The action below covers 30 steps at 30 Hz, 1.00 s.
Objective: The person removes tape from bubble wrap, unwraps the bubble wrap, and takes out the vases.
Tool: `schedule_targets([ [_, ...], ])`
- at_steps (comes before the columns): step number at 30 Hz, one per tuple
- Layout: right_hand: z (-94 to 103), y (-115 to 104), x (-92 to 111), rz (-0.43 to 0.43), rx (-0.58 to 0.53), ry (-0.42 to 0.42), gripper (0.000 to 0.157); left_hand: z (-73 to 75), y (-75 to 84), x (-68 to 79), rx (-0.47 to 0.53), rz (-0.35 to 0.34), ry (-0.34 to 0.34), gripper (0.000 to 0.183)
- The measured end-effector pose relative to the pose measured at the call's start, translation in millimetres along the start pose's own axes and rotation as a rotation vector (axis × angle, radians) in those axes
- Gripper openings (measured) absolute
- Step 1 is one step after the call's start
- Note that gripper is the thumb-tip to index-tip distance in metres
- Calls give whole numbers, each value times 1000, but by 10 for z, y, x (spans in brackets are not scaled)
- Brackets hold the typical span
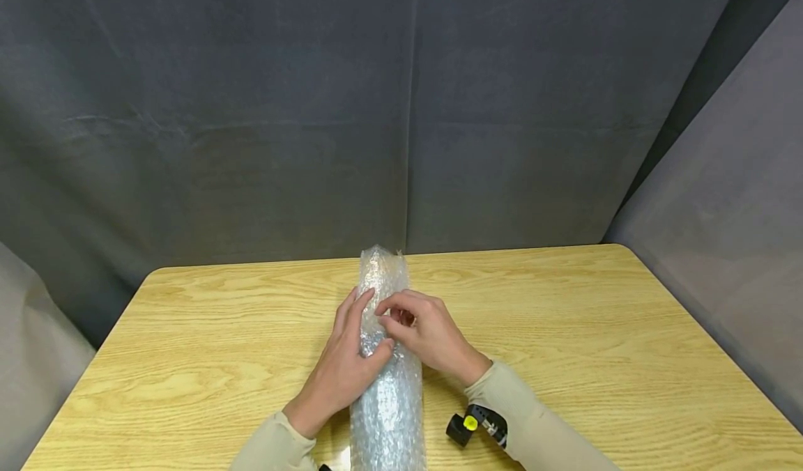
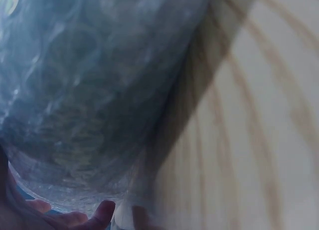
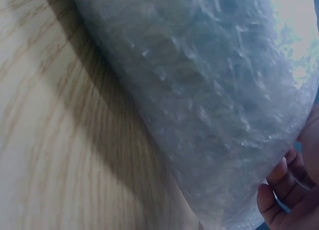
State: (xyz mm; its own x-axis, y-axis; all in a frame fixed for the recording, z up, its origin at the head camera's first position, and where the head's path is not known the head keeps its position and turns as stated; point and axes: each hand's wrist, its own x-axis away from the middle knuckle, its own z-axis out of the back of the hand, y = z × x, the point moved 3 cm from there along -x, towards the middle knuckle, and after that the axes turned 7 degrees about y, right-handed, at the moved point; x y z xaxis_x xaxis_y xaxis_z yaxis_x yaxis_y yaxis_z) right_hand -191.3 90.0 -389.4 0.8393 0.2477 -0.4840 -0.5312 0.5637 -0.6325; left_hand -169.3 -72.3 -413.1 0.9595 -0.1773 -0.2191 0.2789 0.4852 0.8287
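A long bundle of clear bubble wrap (image 1: pixel 387 401) lies on the table, pointing away from me, its narrower flattened end at the far side. My left hand (image 1: pixel 343 366) rests along the bundle's left side, fingers stretched forward and the thumb across its top. From the right, my right hand (image 1: pixel 433 331) bends over the bundle with index finger and thumb close together, pinching at the film on top. In the left wrist view the wrap (image 2: pixel 84 80) fills the upper left, fingertips below it. Curled fingers (image 3: pixel 284 190) meet the wrap's edge in the right wrist view.
The wood-grain table (image 1: pixel 564 318) extends to both sides of the bundle. A dark grey curtain (image 1: pixel 282 143) hangs behind the table's far edge, and a lighter cloth (image 1: pixel 740 248) drapes at the right. A black wrist-camera mount (image 1: pixel 477 423) sticks out from the right sleeve.
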Motion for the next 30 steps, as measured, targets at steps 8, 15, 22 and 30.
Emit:
schedule_targets([
  [8,13,-10,-2,-11,20,9,10,7,0,6,0,-4,3,84],
  [15,8,-29,-8,36,15,21,9,7,0,8,5,-8,-3,84],
  [22,-3,-27,-4,45,29,6,10,-3,-1,9,9,-12,-4,84],
  [30,-18,-14,6,73,42,12,10,-8,1,12,7,-5,-11,84],
])
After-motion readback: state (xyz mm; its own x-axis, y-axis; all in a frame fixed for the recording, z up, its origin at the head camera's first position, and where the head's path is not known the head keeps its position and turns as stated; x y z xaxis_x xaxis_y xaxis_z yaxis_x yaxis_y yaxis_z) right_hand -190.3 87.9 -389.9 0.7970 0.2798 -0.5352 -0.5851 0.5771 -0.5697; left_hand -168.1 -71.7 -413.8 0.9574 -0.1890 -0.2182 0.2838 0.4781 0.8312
